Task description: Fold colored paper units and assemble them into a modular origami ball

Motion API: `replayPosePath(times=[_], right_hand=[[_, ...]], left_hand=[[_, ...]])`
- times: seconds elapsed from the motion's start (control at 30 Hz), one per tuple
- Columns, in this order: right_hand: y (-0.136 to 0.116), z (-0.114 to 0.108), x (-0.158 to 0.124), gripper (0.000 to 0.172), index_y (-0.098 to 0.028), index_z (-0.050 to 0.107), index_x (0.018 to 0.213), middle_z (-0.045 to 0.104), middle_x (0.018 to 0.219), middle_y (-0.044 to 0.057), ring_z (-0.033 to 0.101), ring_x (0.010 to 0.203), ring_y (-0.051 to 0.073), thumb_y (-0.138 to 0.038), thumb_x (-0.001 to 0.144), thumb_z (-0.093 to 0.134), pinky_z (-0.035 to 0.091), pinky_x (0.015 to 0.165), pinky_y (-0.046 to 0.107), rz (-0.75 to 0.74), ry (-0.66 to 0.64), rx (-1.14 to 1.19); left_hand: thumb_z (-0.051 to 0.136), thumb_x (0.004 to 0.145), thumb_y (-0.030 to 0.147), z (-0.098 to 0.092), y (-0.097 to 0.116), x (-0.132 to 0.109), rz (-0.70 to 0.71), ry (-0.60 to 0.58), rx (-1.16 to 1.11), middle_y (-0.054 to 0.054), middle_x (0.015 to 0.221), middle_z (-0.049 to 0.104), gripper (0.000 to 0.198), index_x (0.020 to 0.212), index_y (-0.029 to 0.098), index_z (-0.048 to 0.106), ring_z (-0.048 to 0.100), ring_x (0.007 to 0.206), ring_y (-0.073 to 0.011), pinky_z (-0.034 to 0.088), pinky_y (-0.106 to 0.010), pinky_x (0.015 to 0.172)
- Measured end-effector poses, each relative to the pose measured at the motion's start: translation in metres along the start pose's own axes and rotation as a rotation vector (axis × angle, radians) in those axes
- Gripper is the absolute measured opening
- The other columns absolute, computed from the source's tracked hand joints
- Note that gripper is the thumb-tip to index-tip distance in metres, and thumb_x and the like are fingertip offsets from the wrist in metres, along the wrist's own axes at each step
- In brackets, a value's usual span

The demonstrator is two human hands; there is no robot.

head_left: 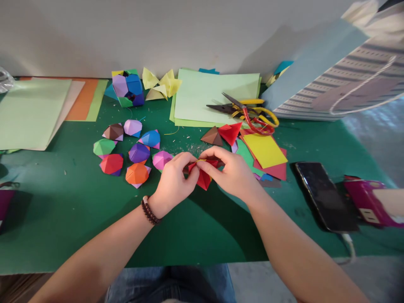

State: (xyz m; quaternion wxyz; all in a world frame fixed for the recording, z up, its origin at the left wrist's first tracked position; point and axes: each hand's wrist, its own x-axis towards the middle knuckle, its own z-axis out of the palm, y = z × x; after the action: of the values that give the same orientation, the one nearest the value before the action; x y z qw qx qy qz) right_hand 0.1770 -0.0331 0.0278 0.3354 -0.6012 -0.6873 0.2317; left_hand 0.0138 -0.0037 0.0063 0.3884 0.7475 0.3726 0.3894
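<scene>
L hand [176, 179] & R hand [232, 172] pinch red ppr [204, 181]; brown pc [212, 136] beyond.

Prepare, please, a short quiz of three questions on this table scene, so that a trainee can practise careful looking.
1. What do the left hand and the right hand hold together?

2. True or false: a dark beaded bracelet is worn on the left wrist.

3. Which thing lies on top of the dark red paper, to the right of the hands?
a) a black smartphone
b) a bright yellow rectangular paper sheet
c) the bracelet

Key:
1. A small red folded-paper piece.
2. True.
3. b
</scene>
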Motion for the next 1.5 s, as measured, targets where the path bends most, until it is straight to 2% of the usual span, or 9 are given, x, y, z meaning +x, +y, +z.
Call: replayPosePath(times=[0.17,0.27,0.57,0.83,0.97,1.1,1.27,1.37,1.5], right_hand=[[0.001,-0.002,0.001,0.006,-0.021,0.066,0.088,0.074,0.085,0.002,0.067,0.071,0.016,-0.027,0.088,0.064,0.051,0.064,0.027,0.012,-0.018,-0.021],[0.000,-0.005,0.001,0.006,-0.021,0.067,0.086,0.074,0.082,0.002,0.067,0.069,0.016,-0.025,0.088,0.063,0.050,0.062,0.026,-0.018,-0.021,-0.073],[0.000,-0.004,-0.001,0.006,-0.019,0.067,0.087,0.075,0.083,0.004,0.069,0.073,0.019,-0.023,0.088,0.062,0.048,0.064,0.029,-0.087,-0.006,-0.204],[-0.002,-0.004,-0.002,0.008,-0.020,0.061,0.080,0.070,0.075,0.001,0.064,0.067,0.016,-0.019,0.088,0.060,0.044,0.061,0.027,-0.098,-0.023,-0.171],[-0.003,-0.003,-0.001,0.011,-0.021,0.058,0.078,0.068,0.075,0.001,0.063,0.068,0.016,-0.015,0.087,0.060,0.042,0.061,0.027,-0.088,-0.054,-0.172],[-0.003,-0.003,-0.001,0.011,-0.022,0.058,0.078,0.069,0.076,0.002,0.064,0.070,0.017,-0.018,0.088,0.059,0.044,0.063,0.028,-0.068,-0.075,-0.174],[-0.002,-0.006,-0.001,0.002,-0.023,0.065,0.085,0.073,0.083,0.001,0.067,0.072,0.018,-0.021,0.085,0.064,0.047,0.063,0.029,0.028,-0.132,-0.078],[-0.001,-0.008,-0.001,0.008,-0.024,0.066,0.090,0.075,0.088,0.002,0.069,0.075,0.019,-0.029,0.088,0.062,0.049,0.064,0.030,0.109,-0.172,0.032],[-0.002,-0.009,0.000,0.018,-0.023,0.062,0.083,0.070,0.076,0.000,0.063,0.066,0.017,-0.033,0.094,0.052,0.044,0.060,0.029,0.159,-0.163,-0.053]], left_hand=[[0.050,0.083,0.012,0.001,0.004,0.000,-0.222,-0.066,-0.219,0.000,0.074,0.060,0.008,0.081,0.017,0.056,0.059,0.065,-0.0113,0.047,-0.021,0.057],[0.048,0.087,0.015,0.002,0.006,-0.001,-0.308,-0.077,-0.243,0.001,0.069,0.058,0.011,0.080,0.017,0.057,0.056,0.060,-0.0103,0.043,-0.020,0.053],[0.046,0.091,0.014,0.000,0.007,0.001,-0.288,-0.094,-0.123,0.001,0.070,0.059,0.016,0.077,0.018,0.053,0.055,0.064,-0.0112,0.041,-0.022,0.059],[0.047,0.089,0.015,-0.002,0.011,0.004,-0.369,-0.116,-0.118,0.003,0.067,0.055,0.016,0.074,0.019,0.051,0.052,0.062,-0.0114,0.039,-0.022,0.057],[0.048,0.089,0.018,-0.003,0.010,0.005,-0.350,-0.134,-0.124,0.003,0.065,0.053,0.015,0.075,0.018,0.052,0.048,0.059,-0.0108,0.036,-0.022,0.054],[0.048,0.091,0.021,-0.003,0.006,0.004,-0.313,-0.131,-0.151,0.003,0.065,0.052,0.019,0.073,0.018,0.051,0.048,0.059,-0.0102,0.037,-0.021,0.054],[0.049,0.089,0.015,-0.003,0.001,0.004,-0.228,-0.116,-0.068,0.001,0.069,0.058,0.014,0.077,0.018,0.054,0.053,0.062,-0.0118,0.040,-0.022,0.055],[0.049,0.089,0.012,-0.004,0.001,0.004,-0.161,-0.098,-0.011,0.000,0.071,0.060,0.013,0.079,0.018,0.055,0.056,0.065,-0.0133,0.043,-0.024,0.058],[0.048,0.091,0.011,-0.004,0.001,0.002,-0.058,-0.082,0.049,-0.003,0.080,0.062,0.012,0.084,0.018,0.055,0.059,0.074,-0.0152,0.047,-0.027,0.068]])
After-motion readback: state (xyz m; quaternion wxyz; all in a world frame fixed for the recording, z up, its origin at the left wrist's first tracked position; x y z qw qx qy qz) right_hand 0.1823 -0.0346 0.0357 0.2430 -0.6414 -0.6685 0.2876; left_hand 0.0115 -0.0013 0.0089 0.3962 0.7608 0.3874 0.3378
